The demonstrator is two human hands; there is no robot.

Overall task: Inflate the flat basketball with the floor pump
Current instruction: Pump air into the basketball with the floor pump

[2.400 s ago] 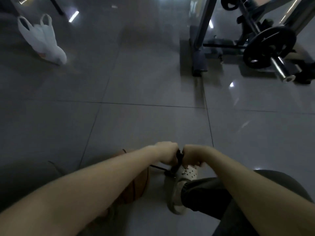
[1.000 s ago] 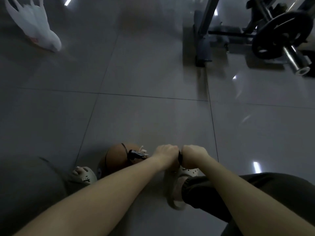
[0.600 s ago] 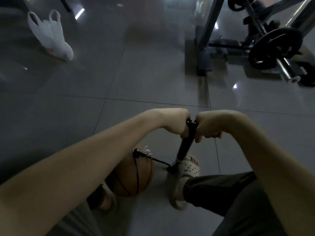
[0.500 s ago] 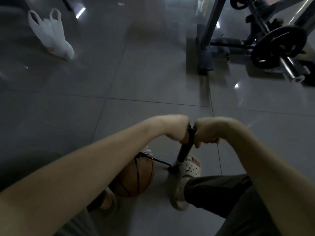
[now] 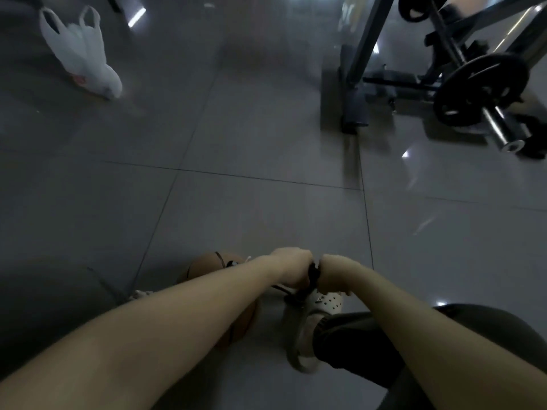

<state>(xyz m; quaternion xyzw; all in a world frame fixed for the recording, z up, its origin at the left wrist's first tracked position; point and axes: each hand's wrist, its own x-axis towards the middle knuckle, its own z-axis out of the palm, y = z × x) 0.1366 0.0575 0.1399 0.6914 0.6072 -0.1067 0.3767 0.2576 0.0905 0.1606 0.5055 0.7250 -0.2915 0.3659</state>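
- Head view: left hand (image 5: 291,269) and right hand (image 5: 336,272) are fisted side by side, fingers wrapped on the black T-handle of the slim floor pump (image 5: 312,273), low at 6 o'clock of the picture.
- Round orange-brown rubber basketball (image 5: 207,266) lies on the grey tiled floor (image 5: 251,143) at 9 o'clock of the hands, partly hidden by the left forearm; a thin black hose (image 5: 281,289) runs toward it.
- White perforated clog (image 5: 321,306) appears to pin the pump's base.
- Judgement: the handle is rigid and wants both fists; the ball is light, grippy, probably soft, liable to roll.
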